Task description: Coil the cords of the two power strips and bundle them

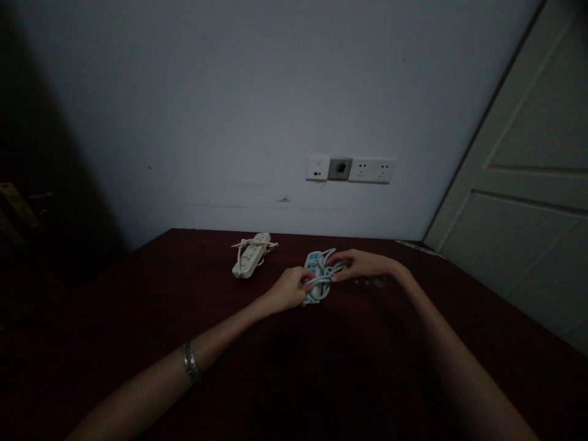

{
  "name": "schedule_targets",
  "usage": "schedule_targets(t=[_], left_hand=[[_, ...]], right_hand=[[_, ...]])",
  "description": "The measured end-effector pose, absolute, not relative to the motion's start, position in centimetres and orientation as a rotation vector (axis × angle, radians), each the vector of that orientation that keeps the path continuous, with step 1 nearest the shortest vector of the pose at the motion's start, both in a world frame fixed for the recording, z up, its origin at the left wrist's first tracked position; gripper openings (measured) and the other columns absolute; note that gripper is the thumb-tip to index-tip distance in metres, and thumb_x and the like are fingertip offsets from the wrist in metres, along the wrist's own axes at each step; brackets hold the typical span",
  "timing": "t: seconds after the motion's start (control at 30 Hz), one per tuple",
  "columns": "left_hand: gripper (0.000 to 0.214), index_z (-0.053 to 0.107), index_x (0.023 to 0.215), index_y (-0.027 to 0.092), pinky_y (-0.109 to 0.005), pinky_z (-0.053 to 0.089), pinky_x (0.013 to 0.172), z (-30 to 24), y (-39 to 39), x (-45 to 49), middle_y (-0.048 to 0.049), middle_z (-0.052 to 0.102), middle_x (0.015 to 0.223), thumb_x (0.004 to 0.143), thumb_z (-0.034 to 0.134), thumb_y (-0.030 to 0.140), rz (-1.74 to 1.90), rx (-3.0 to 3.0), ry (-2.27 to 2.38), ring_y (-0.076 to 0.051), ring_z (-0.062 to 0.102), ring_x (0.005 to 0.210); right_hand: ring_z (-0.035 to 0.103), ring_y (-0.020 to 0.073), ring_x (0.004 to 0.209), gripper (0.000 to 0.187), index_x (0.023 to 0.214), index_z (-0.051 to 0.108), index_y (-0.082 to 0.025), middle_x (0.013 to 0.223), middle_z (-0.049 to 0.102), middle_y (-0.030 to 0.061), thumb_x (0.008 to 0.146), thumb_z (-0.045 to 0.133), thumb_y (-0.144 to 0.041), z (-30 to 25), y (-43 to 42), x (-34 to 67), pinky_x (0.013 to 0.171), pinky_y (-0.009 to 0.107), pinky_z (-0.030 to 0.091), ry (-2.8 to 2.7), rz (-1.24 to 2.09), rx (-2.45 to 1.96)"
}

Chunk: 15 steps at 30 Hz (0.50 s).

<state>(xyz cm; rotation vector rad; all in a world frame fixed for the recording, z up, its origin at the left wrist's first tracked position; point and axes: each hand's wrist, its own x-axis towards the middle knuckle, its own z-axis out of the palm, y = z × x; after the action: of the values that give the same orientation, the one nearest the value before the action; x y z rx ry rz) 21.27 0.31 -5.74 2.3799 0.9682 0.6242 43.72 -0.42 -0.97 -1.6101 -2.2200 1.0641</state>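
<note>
A white power strip with blue socket faces lies on the dark red table, its pale cord bundled over its top and right side. My left hand is closed on the strip's left edge, thumb and fingers at the cord. From the right, my right hand pinches the cord loops with its fingertips. Left of them, a second power strip, cream coloured, lies tilted with its own cord wrapped around it; neither hand touches it.
The dark red table meets a pale wall with sockets and a grey switch plate. A white panelled door stands at the right. A thin strip-like object lies at the table's back right edge. The far left is dark.
</note>
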Motion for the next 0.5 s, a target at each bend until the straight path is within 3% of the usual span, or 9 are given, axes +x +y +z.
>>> schedule_targets(t=[0.1,0.23,0.5], left_hand=[[0.018,0.064,0.088,0.015,-0.026,0.041,0.072,-5.8,0.4,21.3,-0.0042,0.063,0.086,0.073,0.055,0.012,0.701,2.374,1.005,-0.017,0.056,0.081],[0.016,0.063,0.087,0.015,-0.026,0.041,0.072,-5.8,0.2,21.5,-0.0040,0.060,0.085,0.073,0.054,0.012,0.776,2.389,1.033,-0.017,0.054,0.080],[0.025,0.060,0.092,0.018,-0.025,0.040,0.065,-6.5,-0.7,21.8,-0.0025,0.052,0.084,0.072,0.048,0.009,0.846,2.530,1.075,-0.015,0.051,0.075]], right_hand=[[0.046,0.0084,0.048,0.052,0.106,0.064,-0.023,0.068,0.060,0.0009,0.068,0.060,-0.059,-1.1,-0.1,43.5,0.043,0.021,0.036,-2.301,0.951,-1.571],[0.053,0.0130,0.066,0.046,0.098,0.069,-0.021,0.079,0.065,0.0026,0.068,0.062,-0.056,-1.2,0.3,43.3,0.057,0.023,0.039,-2.388,0.707,-1.452],[0.056,0.0149,0.071,0.047,0.096,0.070,-0.020,0.084,0.067,0.0036,0.067,0.063,-0.056,-0.6,-0.3,42.5,0.061,0.024,0.039,-2.433,0.594,-1.494]])
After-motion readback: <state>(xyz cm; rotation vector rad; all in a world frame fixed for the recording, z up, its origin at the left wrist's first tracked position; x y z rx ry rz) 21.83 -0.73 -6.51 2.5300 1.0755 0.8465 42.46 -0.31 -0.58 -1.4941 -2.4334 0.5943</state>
